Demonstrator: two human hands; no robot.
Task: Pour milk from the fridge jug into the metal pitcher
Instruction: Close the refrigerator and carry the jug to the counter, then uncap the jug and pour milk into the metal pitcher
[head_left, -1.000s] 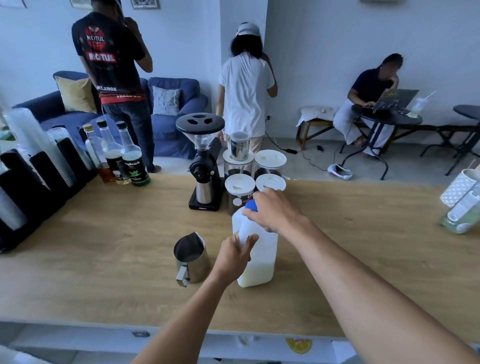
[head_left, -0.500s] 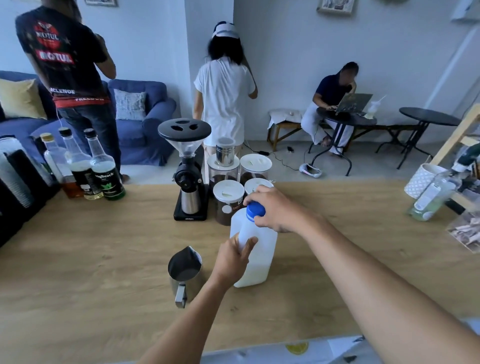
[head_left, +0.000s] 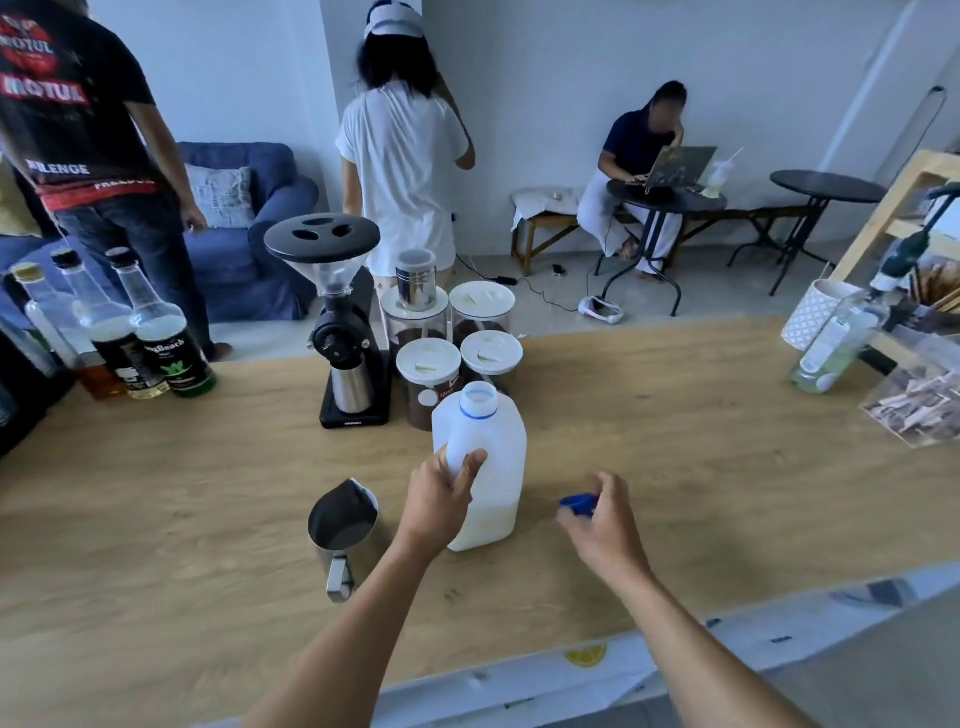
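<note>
A white plastic milk jug (head_left: 491, 457) stands upright on the wooden counter, its neck uncapped, with a low band of milk at the bottom. My left hand (head_left: 441, 499) grips its handle side. My right hand (head_left: 605, 522) is to the right of the jug, low over the counter, holding the blue cap (head_left: 577, 503). The metal pitcher (head_left: 344, 525) stands just left of the jug, empty as far as I see, spout away from me and handle toward me.
Behind the jug stand a black coffee grinder (head_left: 340, 322) and several lidded jars (head_left: 428, 374). Syrup bottles (head_left: 156, 338) line the far left. A spray bottle (head_left: 831, 343) and a tray sit at the right. Three people are beyond the wooden counter (head_left: 675, 426).
My right hand took the blue cap off the jug's neck and moved it down to the right. My left hand stayed on the jug. The view shifted.
</note>
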